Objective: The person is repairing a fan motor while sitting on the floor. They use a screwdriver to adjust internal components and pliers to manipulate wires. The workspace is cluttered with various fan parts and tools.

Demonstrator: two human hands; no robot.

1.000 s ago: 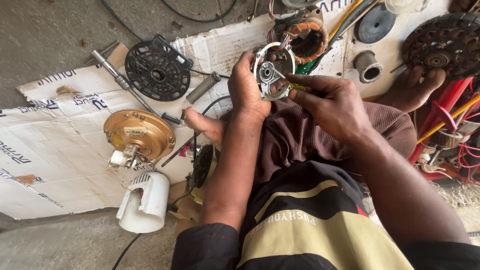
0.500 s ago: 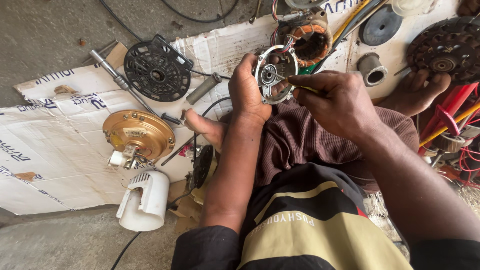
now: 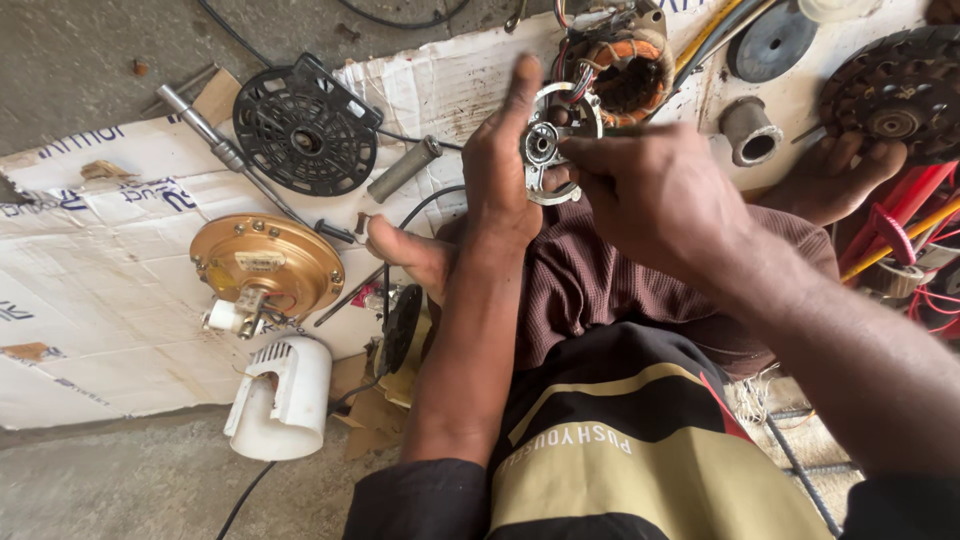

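A silver metal motor end bracket (image 3: 552, 145) with a round bearing seat in its middle is held up over my lap. My right hand (image 3: 650, 190) grips it from the right, fingers curled over its rim. On the bracket's left side my left hand (image 3: 505, 170) rests flat, fingers straight and pointing up, palm touching the rim. Just behind the bracket lies a stator with copper windings (image 3: 625, 75) and coloured leads. My knees in brown cloth (image 3: 600, 290) are below the hands.
On white cardboard (image 3: 100, 300) lie a black round grille (image 3: 305, 125), a gold motor cover (image 3: 265, 260), a white plastic housing (image 3: 285, 395), a metal rod (image 3: 215, 130) and a grey cylinder (image 3: 405, 168). A black toothed wheel (image 3: 895, 90) and red and yellow wires (image 3: 900, 230) lie right.
My left hand has straightened its fingers from a curled grip on the bracket. The right hand has closed further over the bracket, which sits slightly lower and turned.
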